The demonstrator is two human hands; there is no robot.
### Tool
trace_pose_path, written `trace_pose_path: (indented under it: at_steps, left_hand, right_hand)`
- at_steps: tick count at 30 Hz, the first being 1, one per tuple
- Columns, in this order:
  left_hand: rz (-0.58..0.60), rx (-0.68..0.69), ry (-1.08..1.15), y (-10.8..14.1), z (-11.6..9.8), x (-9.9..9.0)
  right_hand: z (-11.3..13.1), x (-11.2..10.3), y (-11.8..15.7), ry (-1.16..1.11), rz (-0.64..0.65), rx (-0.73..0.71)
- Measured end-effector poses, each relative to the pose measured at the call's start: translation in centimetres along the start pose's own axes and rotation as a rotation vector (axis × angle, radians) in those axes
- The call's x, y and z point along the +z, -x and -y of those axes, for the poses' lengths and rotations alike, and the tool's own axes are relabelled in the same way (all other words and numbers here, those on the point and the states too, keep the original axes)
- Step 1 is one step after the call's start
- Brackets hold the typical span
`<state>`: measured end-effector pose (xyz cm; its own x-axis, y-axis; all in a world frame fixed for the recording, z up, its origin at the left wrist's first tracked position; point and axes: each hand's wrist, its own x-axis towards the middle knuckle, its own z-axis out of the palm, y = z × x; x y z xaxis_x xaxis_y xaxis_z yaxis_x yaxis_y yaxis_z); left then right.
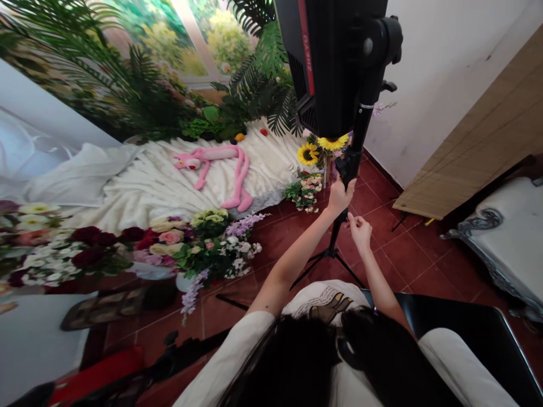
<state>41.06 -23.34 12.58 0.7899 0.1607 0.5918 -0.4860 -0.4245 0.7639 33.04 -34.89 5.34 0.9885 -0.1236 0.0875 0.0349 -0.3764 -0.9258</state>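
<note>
A black light stand (336, 232) rises in front of me on spread tripod legs, with a large black studio light (326, 68) with a red stripe mounted at its top. My left hand (340, 195) is wrapped round the pole just below a black clamp (348, 164). Slightly lower and to the right, my right hand (360, 230) is closed in a pinch, its fingertips against the stand's lower collar. A small knob there seems to be between the fingers, mostly hidden by them.
A pink plush toy (220, 152) lies on a cream blanket (139, 175) to the left. Artificial flowers (169, 240) line its front; sunflowers (307, 153) stand behind the pole. A beige panel (466, 130) and silver-framed furniture (504, 226) are at right, a black glossy surface (462, 322) nearby.
</note>
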Motion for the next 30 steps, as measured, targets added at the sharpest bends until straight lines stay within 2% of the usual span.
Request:
trace_pose_path:
  at_steps: [11, 18, 22, 27, 30]
  left_hand:
    - [-0.058, -0.095, 0.127, 0.6, -0.4, 0.2]
    - [-0.127, -0.1, 0.036, 1.3, 0.9, 1.2]
    - [-0.111, -0.143, -0.039, 3.3, 1.7, 1.3]
    - [0.045, -0.226, -0.072, 7.1, 2.4, 0.4]
    - [0.095, -0.258, -0.064, 9.7, 3.4, -0.5]
  right_hand:
    - [-1.3, -0.7, -1.9, -0.053, 0.187, 0.017]
    - [-0.7, -1.0, -2.1, -0.121, 0.255, 0.008]
    - [-0.6, -0.9, -1.8, -0.149, 0.232, 0.0]
    - [-0.9, -0.8, -1.7, -0.101, 0.198, -0.064]
    - [-0.9, -0.7, -1.6, -0.104, 0.192, -0.055]
